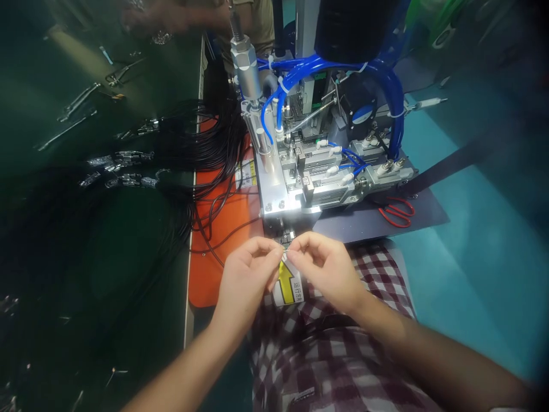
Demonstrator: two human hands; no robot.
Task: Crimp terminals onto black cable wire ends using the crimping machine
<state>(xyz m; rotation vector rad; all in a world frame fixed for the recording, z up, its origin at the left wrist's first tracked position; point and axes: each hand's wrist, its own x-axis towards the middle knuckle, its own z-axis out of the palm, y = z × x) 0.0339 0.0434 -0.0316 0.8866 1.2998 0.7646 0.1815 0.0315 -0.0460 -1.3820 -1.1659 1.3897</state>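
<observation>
My left hand (249,269) and my right hand (330,272) meet in front of the machine (287,186), both closed in a pinch. Between the fingertips shows a tiny pale sliver, too small to name; the fingers hide the rest of it. Just beyond them is a small metal fixture (286,234) at the machine's front edge. Below my fingers lies a white label with a yellow arrow (286,286). A thin dark cable (240,226) runs across the orange board to the left of my hands.
Black cables (218,131) in a thick bundle spread over the orange board (210,289) and the dark green table (128,240). Red-handled scissors (397,213) lie on the dark plate at right. Blue air hoses (343,63) arch over the machine. Another person's arm (180,20) shows across the table.
</observation>
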